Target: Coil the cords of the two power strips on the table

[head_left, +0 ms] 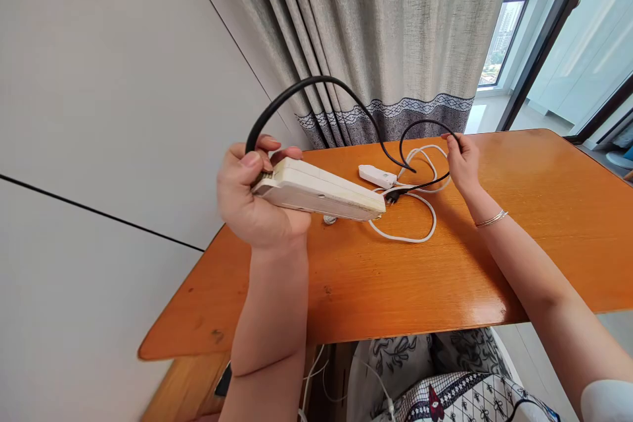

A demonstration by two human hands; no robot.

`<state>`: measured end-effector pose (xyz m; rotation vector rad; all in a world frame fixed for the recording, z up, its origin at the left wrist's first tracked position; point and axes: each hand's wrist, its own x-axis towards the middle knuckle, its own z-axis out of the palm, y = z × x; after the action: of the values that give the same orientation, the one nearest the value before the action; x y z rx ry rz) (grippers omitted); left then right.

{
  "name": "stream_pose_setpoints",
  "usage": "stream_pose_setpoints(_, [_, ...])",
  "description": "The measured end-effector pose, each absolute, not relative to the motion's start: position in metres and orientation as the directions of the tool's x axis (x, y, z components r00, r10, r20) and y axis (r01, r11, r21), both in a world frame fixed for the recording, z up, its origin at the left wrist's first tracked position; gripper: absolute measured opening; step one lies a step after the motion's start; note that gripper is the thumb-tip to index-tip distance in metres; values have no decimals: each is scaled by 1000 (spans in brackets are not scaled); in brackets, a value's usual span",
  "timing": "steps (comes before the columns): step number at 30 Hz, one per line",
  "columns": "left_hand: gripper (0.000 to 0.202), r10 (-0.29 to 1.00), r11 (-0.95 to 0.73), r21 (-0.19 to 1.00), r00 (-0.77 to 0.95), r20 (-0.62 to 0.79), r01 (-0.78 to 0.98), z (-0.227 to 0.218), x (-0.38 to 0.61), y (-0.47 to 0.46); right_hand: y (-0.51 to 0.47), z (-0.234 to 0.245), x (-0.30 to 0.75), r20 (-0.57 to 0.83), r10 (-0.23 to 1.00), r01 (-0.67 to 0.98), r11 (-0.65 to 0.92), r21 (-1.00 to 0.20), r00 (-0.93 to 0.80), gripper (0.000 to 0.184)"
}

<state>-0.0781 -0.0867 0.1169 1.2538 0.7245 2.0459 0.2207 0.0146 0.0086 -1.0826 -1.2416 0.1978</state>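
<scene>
My left hand (252,194) is closed around one end of a cream power strip (321,190), held lengthwise above the orange wooden table (420,277). The strip's black cable (316,82) arcs up from that end and curves down toward the table. My right hand (462,161), with a thin bracelet on the wrist, pinches a loop of the black cable further along. The cable's black plug (393,196) lies on the table near the strip's far end.
A small white adapter (378,176) with a looping white cord (420,221) lies on the table beyond the strip. Grey curtains (386,33) hang behind, a pale wall (99,112) on the left, a window on the right. Patterned fabric and loose wires show below the table's front edge.
</scene>
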Motion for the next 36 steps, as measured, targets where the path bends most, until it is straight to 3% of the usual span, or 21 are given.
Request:
stream_pose_setpoints(6, [29, 777, -612, 721, -419, 470, -326, 118, -68, -82, 0, 48, 237, 646, 644, 302, 572, -762, 410, 47])
stream_pose_setpoints(11, [35, 803, -584, 735, -380, 459, -346, 116, -63, -77, -32, 83, 247, 734, 546, 440, 587, -679, 405, 35])
stream_pose_setpoints(14, [31, 832, -548, 780, -293, 471, -302, 111, -63, -75, -50, 97, 252, 795, 486, 647, 482, -590, 363, 24])
stream_pose_setpoints(17, [23, 864, -497, 823, -245, 440, -276, 109, -60, -76, -56, 101, 264, 791, 523, 810, 283, -513, 318, 22])
stream_pose_setpoints(24, [20, 890, -450, 871, -173, 421, -198, 107, -54, -75, -35, 77, 318, 771, 507, 880, 47, -473, 387, 17])
stream_pose_setpoints(27, [20, 898, -439, 887, -77, 433, -143, 105, -49, -77, -37, 77, 309, 767, 570, 902, 101, -421, 294, 24])
stream_pose_setpoints(29, [23, 898, -437, 894, 1, 439, -101, 104, -45, -79, -46, 83, 285, 768, 615, 850, 297, -435, 178, 28])
stream_pose_setpoints(32, [23, 910, -405, 912, 70, 409, -72, 101, -41, -81, -68, 94, 234, 753, 658, 619, 579, -531, 30, 30])
stream_pose_setpoints(34, [23, 920, -373, 925, 100, 379, -73, 99, -39, -83, -82, 98, 202, 673, 739, 418, 625, -659, -45, 35])
stream_pose_setpoints(36, [21, 924, -341, 937, 155, 350, -77, 99, -38, -86, -93, 97, 180, 506, 820, 211, 563, -799, -268, 45])
